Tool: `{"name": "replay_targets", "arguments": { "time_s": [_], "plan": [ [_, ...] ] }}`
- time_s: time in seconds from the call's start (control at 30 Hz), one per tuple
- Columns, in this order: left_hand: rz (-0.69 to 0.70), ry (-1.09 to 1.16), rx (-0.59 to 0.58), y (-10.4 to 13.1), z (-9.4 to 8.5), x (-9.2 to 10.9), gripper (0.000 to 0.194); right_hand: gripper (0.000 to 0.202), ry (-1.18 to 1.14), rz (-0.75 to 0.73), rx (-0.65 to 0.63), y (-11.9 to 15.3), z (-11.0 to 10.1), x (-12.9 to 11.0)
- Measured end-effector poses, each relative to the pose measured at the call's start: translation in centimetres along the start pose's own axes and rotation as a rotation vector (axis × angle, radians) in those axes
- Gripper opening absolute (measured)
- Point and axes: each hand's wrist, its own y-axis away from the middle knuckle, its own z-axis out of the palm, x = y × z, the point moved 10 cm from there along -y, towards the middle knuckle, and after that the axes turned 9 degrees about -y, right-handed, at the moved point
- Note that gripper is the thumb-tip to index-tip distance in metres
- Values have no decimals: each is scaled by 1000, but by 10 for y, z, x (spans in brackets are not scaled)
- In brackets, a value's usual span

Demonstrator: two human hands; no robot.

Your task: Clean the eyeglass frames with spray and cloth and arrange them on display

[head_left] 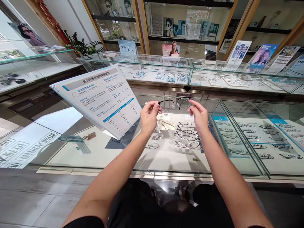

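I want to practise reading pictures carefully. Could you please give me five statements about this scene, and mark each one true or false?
1. The left hand and right hand hold one pair of glasses. True.
2. More glasses lie inside the display case. True.
3. The pair of glasses lies inside the display case. False: it is held up above it.
4. The large white sign lies flat. False: it is tilted up.
5. The green plant is on the right side. False: it is on the left.
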Motion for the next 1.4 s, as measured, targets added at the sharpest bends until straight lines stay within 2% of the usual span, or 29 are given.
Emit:
{"name": "replay_targets", "arguments": {
  "time_s": [0.1, 0.2, 0.3, 0.37, 0.43, 0.53, 0.6, 0.67, 0.77, 0.83, 0.87, 0.93, 1.13, 1.4],
  "plan": [
    [-39, 32, 1, -4, -2, -6, 58, 39, 50, -109, -18, 6, 6, -14],
    [-56, 57, -14, -6, 0, -7, 60, 45, 89, -159, -10, 8, 6, -19],
    [-78, 78, -30, -4, 5, -5, 62, 40, 115, -169, -9, 10, 6, -20],
    [-73, 83, -32, -2, 6, 1, 63, 34, 131, -218, 11, 14, 5, -28],
    [-41, 77, -25, -1, 4, 14, 62, 30, 197, -334, 37, 20, 6, -50],
    [53, 33, 7, -6, -5, 51, 55, 25, 314, -520, 41, 27, 20, -94],
    [159, -35, 52, -14, -12, 89, 48, 22, 328, -614, 25, 27, 36, -126],
    [300, -117, 122, -21, -18, 135, 39, 20, 300, -714, 36, 26, 52, -161],
    [547, -194, 270, -21, -24, 203, 26, 19, 205, -867, 130, 32, 68, -209],
    [673, -213, 341, -14, -24, 233, 19, 19, 152, -944, 200, 41, 72, -229],
    [710, -221, 356, -11, -23, 242, 16, 18, 143, -970, 228, 47, 72, -234],
    [750, -248, 353, -5, -20, 248, 13, 16, 158, -998, 263, 56, 70, -237],
    [857, -361, 345, 5, -17, 247, 15, 12, 191, -1063, 319, 66, 57, -236],
    [768, -429, 299, -9, -14, 234, 16, 10, 214, -1016, 305, 55, 62, -236]
  ]
}}
